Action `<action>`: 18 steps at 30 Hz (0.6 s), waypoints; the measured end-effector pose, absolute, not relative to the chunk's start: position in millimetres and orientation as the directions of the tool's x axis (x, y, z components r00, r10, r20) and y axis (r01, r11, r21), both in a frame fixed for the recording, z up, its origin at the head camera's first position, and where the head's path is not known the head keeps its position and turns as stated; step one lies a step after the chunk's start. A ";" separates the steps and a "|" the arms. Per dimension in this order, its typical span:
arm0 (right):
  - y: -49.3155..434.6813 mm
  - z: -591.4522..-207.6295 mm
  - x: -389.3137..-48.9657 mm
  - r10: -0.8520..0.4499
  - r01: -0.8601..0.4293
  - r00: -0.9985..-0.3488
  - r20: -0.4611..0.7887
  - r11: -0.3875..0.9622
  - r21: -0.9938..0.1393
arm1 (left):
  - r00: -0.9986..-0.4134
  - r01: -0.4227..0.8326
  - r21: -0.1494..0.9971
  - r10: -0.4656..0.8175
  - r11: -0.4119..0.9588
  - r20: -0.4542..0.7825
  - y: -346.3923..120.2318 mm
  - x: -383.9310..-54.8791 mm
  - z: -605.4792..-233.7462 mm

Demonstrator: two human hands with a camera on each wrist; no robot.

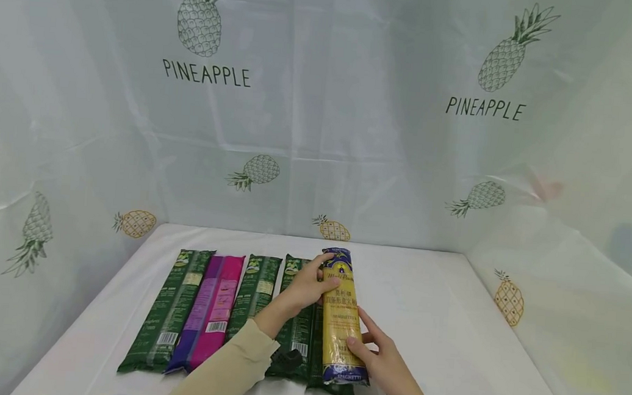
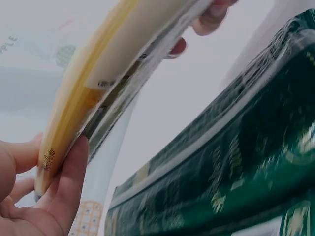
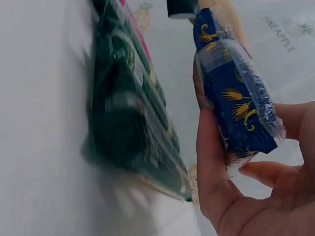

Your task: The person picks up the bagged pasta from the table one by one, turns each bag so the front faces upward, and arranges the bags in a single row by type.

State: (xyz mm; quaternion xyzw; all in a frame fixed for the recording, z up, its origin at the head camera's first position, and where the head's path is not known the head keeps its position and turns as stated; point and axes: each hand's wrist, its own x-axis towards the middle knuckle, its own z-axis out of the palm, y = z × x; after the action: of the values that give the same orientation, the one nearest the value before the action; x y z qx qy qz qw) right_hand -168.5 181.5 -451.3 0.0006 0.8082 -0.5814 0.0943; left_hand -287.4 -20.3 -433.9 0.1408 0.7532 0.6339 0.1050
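Observation:
Both hands hold a yellow and blue spaghetti packet [image 1: 341,315] above the right end of a row of packets. Near its far end my left hand [image 1: 310,283] grips it, thumb on the front face. At the lower right edge my right hand [image 1: 384,358] pinches it between thumb and fingers. In the left wrist view the packet [image 2: 74,108] is tilted and clear of the green packet [image 2: 221,147] beside it. Its blue end [image 3: 238,98] faces the right wrist camera. Below it, a green packet [image 1: 315,363] is partly covered.
To the left lie a green packet [image 1: 167,309], a pink and purple packet [image 1: 214,313] and more green packets [image 1: 254,291], side by side on the white table [image 1: 439,328]. A pineapple-printed sheet [image 1: 342,132] hangs behind and at the sides.

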 end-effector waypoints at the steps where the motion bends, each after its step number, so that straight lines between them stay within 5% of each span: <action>1: 187.3 -450.4 -168.4 -0.112 0.110 -0.982 -0.154 0.328 -0.938 | -0.938 0.076 0.984 0.345 0.159 0.016 -16.1 -287.5 -435.1; 18: 288.4 -460.7 -172.5 -0.072 0.138 -0.980 -0.187 0.431 -0.892 | -0.931 -0.003 0.995 0.363 0.104 -0.041 88.6 -286.4 -456.5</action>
State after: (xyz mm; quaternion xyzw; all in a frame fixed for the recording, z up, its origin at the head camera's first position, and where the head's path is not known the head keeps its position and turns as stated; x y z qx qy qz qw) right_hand -172.5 288.4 -460.7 0.0197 0.8402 -0.5329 0.0986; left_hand -286.4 88.6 -456.5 0.1232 0.7299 0.6578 0.1391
